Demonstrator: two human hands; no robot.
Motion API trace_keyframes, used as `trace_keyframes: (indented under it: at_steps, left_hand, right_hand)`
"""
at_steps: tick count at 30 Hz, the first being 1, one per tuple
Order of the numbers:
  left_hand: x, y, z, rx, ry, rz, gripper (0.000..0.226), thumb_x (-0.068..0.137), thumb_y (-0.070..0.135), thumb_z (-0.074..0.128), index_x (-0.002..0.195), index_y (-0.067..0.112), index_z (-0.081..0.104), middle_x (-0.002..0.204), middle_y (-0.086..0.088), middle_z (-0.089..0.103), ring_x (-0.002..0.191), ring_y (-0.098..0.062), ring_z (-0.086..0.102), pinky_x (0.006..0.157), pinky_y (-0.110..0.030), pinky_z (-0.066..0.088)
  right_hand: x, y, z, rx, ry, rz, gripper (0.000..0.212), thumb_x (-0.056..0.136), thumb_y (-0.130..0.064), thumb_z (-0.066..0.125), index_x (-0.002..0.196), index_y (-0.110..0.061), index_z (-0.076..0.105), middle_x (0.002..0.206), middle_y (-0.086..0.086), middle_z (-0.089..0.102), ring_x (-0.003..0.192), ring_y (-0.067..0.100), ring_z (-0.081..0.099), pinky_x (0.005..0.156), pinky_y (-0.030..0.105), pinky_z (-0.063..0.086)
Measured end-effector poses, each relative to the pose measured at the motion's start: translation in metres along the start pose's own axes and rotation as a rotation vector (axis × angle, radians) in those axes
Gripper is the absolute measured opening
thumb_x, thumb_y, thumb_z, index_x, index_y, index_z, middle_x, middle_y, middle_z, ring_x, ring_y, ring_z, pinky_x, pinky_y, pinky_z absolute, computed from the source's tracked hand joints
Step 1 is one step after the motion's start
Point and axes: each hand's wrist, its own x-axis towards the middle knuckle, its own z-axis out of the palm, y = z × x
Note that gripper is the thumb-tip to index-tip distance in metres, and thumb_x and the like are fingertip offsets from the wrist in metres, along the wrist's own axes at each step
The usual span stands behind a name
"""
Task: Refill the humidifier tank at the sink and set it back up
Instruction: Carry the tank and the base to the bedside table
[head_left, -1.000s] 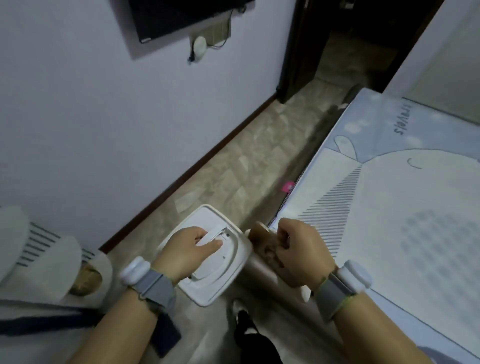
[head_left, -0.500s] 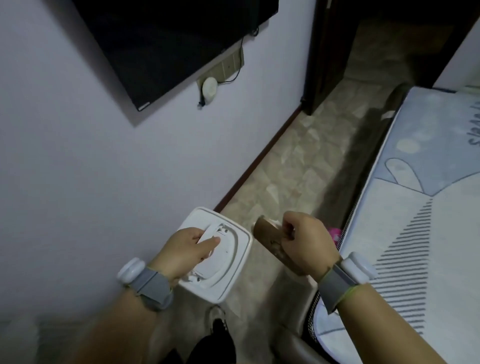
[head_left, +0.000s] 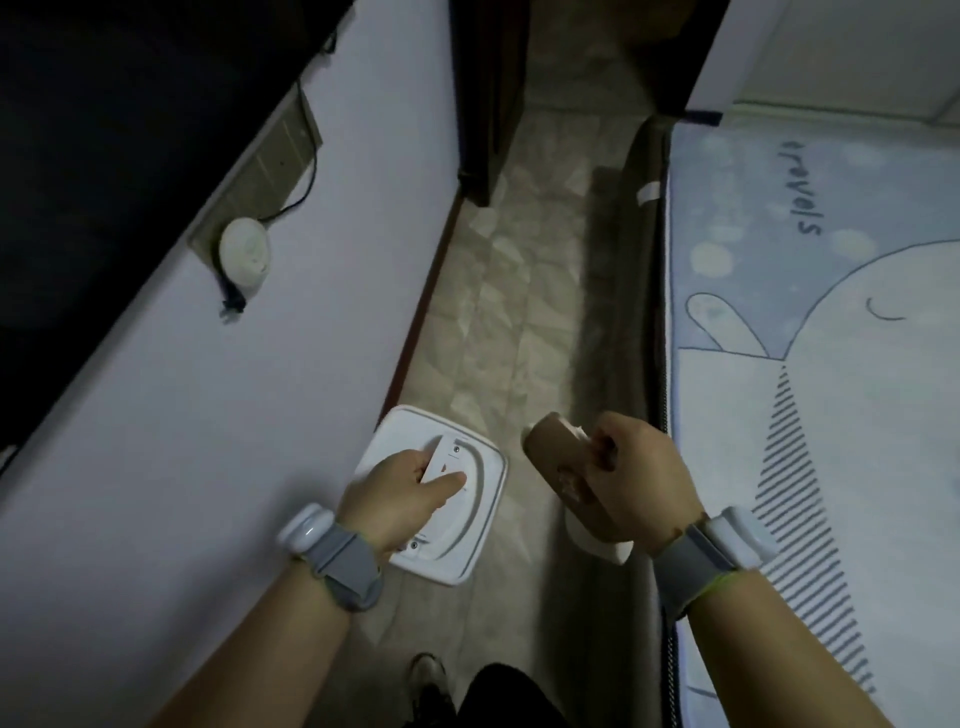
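Squarely white, round-cornered humidifier tank (head_left: 470, 540)

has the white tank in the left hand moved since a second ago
Yes. The white tank, gripped by the left hand, has been carried forward along the wall toward the doorway, which now looks nearer.

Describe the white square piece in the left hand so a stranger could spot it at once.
Start at the pale wall on the left, above the floor strip beside the bed. The left hand grips the white square piece by its raised handle; the right hand holds a brown part.
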Motion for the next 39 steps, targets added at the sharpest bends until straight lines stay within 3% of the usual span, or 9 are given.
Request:
trace_keyframes:
  at_steps: [8, 11, 15, 18, 22, 26, 36, 37, 39]
  left_hand:
    - [0.169, 0.126, -0.027, -0.069, -0.131, 0.053, 0.023, 0.084, 0.029, 0.064, 0.067, 0.014, 0.062, 0.064, -0.003, 0.061, 0.060, -0.017, 0.053, 0.066, -0.031, 0.045]
    - [0.235, 0.189, -0.032, -0.077, -0.126, 0.049, 0.026, 0.086, 0.024, 0.062, 0.065, 0.009, 0.062, 0.061, -0.007, 0.059, 0.061, -0.019, 0.052, 0.069, -0.031, 0.043]
    - [0.310, 0.273, -0.040, -0.136, -0.135, 0.056, 0.027, 0.083, 0.026, 0.065, 0.062, 0.010, 0.062, 0.063, -0.010, 0.060, 0.064, -0.022, 0.053, 0.072, -0.036, 0.043]
    - [0.369, 0.346, -0.046, -0.122, -0.157, 0.071, 0.026, 0.078, 0.032, 0.066, 0.064, 0.010, 0.064, 0.066, -0.009, 0.062, 0.066, -0.022, 0.055, 0.074, -0.036, 0.044]
    - [0.462, 0.420, -0.051, -0.135, -0.222, 0.120, 0.024, 0.086, 0.024, 0.064, 0.069, 0.007, 0.063, 0.066, -0.007, 0.060, 0.065, -0.020, 0.052, 0.069, -0.031, 0.043]
    - [0.600, 0.506, -0.064, -0.182, -0.267, 0.160, 0.023, 0.088, 0.022, 0.063, 0.068, 0.010, 0.063, 0.069, -0.007, 0.061, 0.060, -0.015, 0.053, 0.062, -0.024, 0.045]
    - [0.812, 0.711, -0.085, -0.133, -0.345, 0.234, 0.021, 0.089, 0.021, 0.061, 0.070, 0.014, 0.061, 0.066, -0.002, 0.058, 0.063, -0.012, 0.053, 0.068, -0.026, 0.044]
    - [0.879, 0.763, -0.074, -0.106, -0.349, 0.254, 0.023, 0.089, 0.022, 0.061, 0.068, 0.013, 0.060, 0.064, -0.002, 0.058, 0.062, -0.013, 0.052, 0.068, -0.028, 0.044]
    - [0.896, 0.774, -0.077, -0.037, -0.365, 0.239, 0.028, 0.089, 0.025, 0.060, 0.064, 0.013, 0.057, 0.059, 0.000, 0.056, 0.059, -0.014, 0.050, 0.063, -0.025, 0.042]
  right_hand:
    - [0.155, 0.023, -0.027, 0.028, 0.079, 0.111, 0.046, 0.064, -0.049, 0.035, 0.072, -0.009, 0.056, 0.067, 0.008, 0.058, 0.063, 0.026, 0.055, 0.056, 0.042, 0.048]
    - [0.244, 0.052, -0.040, 0.054, 0.067, 0.130, 0.022, 0.070, -0.031, 0.047, 0.069, -0.010, 0.053, 0.064, 0.006, 0.055, 0.060, 0.025, 0.052, 0.052, 0.036, 0.042]
    - [0.357, 0.066, -0.076, 0.066, 0.128, 0.090, 0.053, 0.066, -0.057, 0.031, 0.067, -0.008, 0.052, 0.061, 0.008, 0.055, 0.057, 0.025, 0.051, 0.048, 0.032, 0.033]
    - [0.441, 0.075, -0.111, 0.087, 0.188, 0.075, 0.058, 0.068, -0.064, 0.034, 0.066, -0.008, 0.051, 0.059, 0.008, 0.054, 0.055, 0.025, 0.048, 0.045, 0.023, 0.026]
    - [0.546, 0.097, -0.141, 0.122, 0.204, 0.117, 0.053, 0.069, -0.057, 0.039, 0.072, -0.007, 0.057, 0.064, 0.010, 0.058, 0.061, 0.027, 0.053, 0.053, 0.035, 0.041]
    - [0.690, 0.129, -0.150, 0.036, 0.220, 0.202, 0.006, 0.078, -0.014, 0.060, 0.076, -0.010, 0.057, 0.070, 0.009, 0.061, 0.065, 0.027, 0.055, 0.058, 0.038, 0.046]
    - [0.941, 0.166, -0.218, 0.096, 0.284, 0.343, 0.010, 0.073, -0.012, 0.066, 0.073, -0.012, 0.057, 0.068, 0.002, 0.058, 0.065, 0.022, 0.052, 0.057, 0.036, 0.044]
    - [1.009, 0.197, -0.232, 0.102, 0.333, 0.355, 0.009, 0.073, -0.012, 0.066, 0.074, -0.011, 0.057, 0.068, 0.003, 0.058, 0.064, 0.022, 0.052, 0.057, 0.036, 0.044]
    - [1.025, 0.193, -0.240, 0.088, 0.274, 0.368, 0.011, 0.072, -0.012, 0.066, 0.074, -0.008, 0.056, 0.067, 0.006, 0.058, 0.064, 0.025, 0.052, 0.058, 0.039, 0.044]
